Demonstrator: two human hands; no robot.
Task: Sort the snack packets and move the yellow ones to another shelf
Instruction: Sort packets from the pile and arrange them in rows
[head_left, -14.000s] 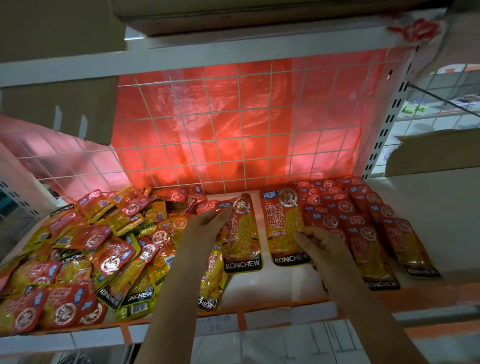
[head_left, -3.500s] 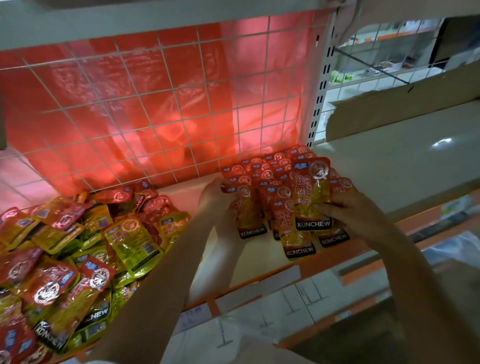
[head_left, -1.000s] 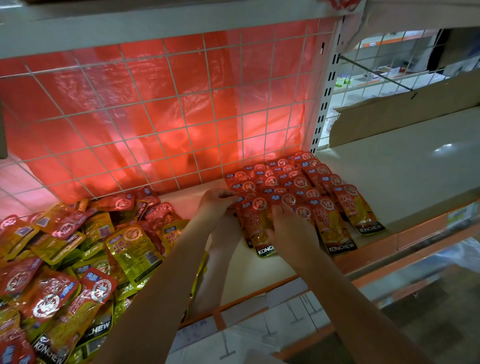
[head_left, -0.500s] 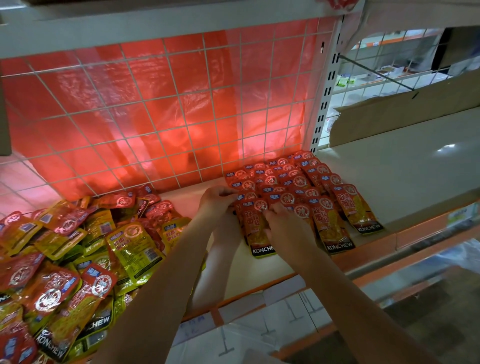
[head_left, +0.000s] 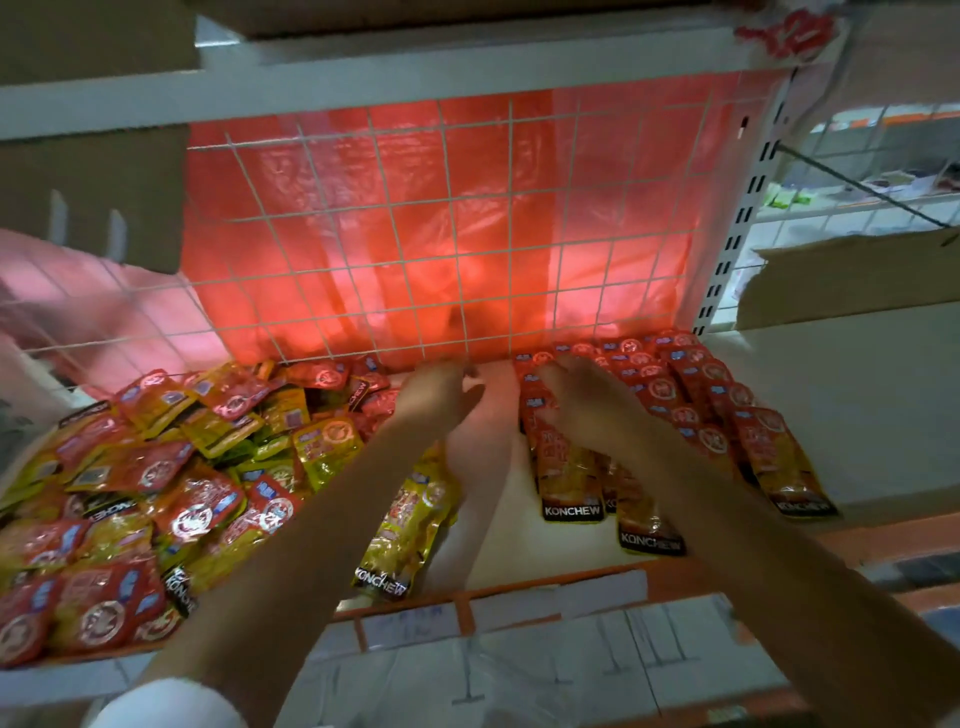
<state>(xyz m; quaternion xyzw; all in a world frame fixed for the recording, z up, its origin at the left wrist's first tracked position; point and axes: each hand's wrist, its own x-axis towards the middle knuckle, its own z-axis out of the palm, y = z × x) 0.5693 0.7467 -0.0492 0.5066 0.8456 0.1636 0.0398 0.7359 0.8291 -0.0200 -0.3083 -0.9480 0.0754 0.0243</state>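
Observation:
A mixed heap of red and yellow snack packets (head_left: 156, 467) covers the left half of the shelf. Rows of red-topped packets (head_left: 670, 395) lie overlapped at the right, beside the white upright. A yellow KONCHEW packet (head_left: 410, 525) lies under my left forearm near the shelf's front edge. My left hand (head_left: 441, 397) hovers over the bare strip between heap and rows, fingers loose and holding nothing. My right hand (head_left: 587, 402) lies flat on the left end of the red rows, fingers spread. Both hands are blurred.
A white wire grid with red plastic film (head_left: 441, 234) closes the back of the shelf. The shelf's orange front rail (head_left: 519, 587) carries price-tag holders. A neighbouring pale shelf (head_left: 857, 395) with a cardboard piece (head_left: 841, 280) lies to the right. Another shelf board hangs overhead.
The camera has swung left and tilted up. My left hand has pulled away from the red rows toward the gap. My right hand has opened flat on the rows.

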